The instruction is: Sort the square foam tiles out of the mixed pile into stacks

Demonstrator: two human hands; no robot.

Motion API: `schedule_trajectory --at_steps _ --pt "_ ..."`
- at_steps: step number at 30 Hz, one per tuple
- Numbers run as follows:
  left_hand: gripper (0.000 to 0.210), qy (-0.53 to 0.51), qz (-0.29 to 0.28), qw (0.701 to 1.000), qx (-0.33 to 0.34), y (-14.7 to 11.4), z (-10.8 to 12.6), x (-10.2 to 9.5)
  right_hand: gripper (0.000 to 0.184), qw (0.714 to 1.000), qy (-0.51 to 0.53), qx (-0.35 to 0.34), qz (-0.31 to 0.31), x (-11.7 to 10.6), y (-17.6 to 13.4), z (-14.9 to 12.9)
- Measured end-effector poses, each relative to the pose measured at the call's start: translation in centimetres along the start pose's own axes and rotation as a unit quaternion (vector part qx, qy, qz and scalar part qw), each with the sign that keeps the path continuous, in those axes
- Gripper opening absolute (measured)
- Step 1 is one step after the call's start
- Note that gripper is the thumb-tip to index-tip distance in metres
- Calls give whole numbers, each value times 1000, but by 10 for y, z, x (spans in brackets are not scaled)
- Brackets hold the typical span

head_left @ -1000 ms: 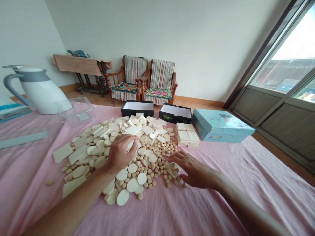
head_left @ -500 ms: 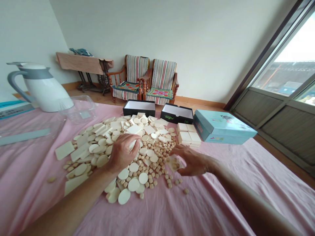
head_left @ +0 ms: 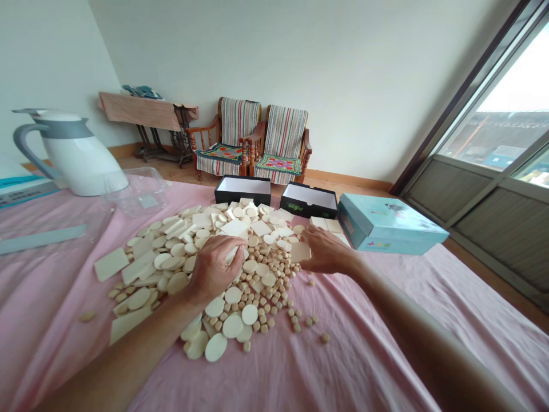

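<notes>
My left hand point(head_left: 217, 266) rests over the pile of pale wooden pieces, its fingers curled toward the thumb. Something whitish shows in the gap there, but I cannot tell whether it is held. My right hand point(head_left: 326, 252) is at the pile's right side, closed on a pale square wooden tile point(head_left: 301, 252). Small wooden cubes point(head_left: 274, 280) lie below and between the hands. Round wooden discs point(head_left: 233, 326) and rectangular tiles point(head_left: 111, 263) spread around them. Partly behind my right hand are stacked square tiles point(head_left: 333, 225).
Behind the pile stand a black open box point(head_left: 242, 197) and a second black box point(head_left: 306, 209). A light-blue shoebox point(head_left: 392, 223) is at right. A white-grey jug point(head_left: 81, 154) and a clear plastic container point(head_left: 137, 191) stand left on the pink cloth point(head_left: 386, 366).
My right hand has moved up and away from me, from above the cubes to beside the stacked square tiles. My left hand has stayed nearly still.
</notes>
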State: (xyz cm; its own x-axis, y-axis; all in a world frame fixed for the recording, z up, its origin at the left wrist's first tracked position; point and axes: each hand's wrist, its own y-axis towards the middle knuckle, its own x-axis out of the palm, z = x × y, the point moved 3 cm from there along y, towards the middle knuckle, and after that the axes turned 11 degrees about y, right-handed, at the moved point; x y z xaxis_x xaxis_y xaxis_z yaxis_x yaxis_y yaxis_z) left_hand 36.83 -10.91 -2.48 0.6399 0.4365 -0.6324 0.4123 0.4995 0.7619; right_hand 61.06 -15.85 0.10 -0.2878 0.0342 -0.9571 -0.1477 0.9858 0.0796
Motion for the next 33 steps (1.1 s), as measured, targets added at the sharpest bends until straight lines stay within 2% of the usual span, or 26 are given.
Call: schedule_trajectory --at_steps 3,6,8,10,12,14,16,18,19,22,25,30,33 --pt "16 -6 12 1000 19 0 2 -1 41 993 92 41 65 13 -29 25" --pt "17 -42 3 997 61 1 13 -3 45 966 190 87 150 27 -55 42" --pt "20 -82 -47 991 96 3 30 -4 47 943 250 98 198 31 -68 47" --pt "23 -123 -135 973 141 5 56 -3 47 923 293 96 230 32 -76 48" --pt "26 -151 -234 938 204 2 86 1 48 908 319 96 253 29 -80 48" --pt "24 -171 -291 898 281 -5 116 7 51 897 332 99 276 26 -81 48" --pt "31 -166 -307 870 347 -14 138 15 52 890 336 103 292 24 -82 49" --pt "37 -136 -309 858 388 -23 151 25 52 886 336 106 300 25 -81 52" --pt "33 -115 -308 857 398 -27 153 29 51 885 337 108 304 26 -81 54" --pt "6 -45 -292 864 407 -29 148 38 50 877 343 117 315 29 -81 61" --pt "16 24 -272 885 377 -21 127 40 47 875 349 118 315 29 -81 65" --pt "17 143 -272 918 249 2 88 43 45 874 352 114 315 24 -82 61" --pt "18 208 -255 929 171 14 79 47 47 868 358 116 324 22 -82 61"
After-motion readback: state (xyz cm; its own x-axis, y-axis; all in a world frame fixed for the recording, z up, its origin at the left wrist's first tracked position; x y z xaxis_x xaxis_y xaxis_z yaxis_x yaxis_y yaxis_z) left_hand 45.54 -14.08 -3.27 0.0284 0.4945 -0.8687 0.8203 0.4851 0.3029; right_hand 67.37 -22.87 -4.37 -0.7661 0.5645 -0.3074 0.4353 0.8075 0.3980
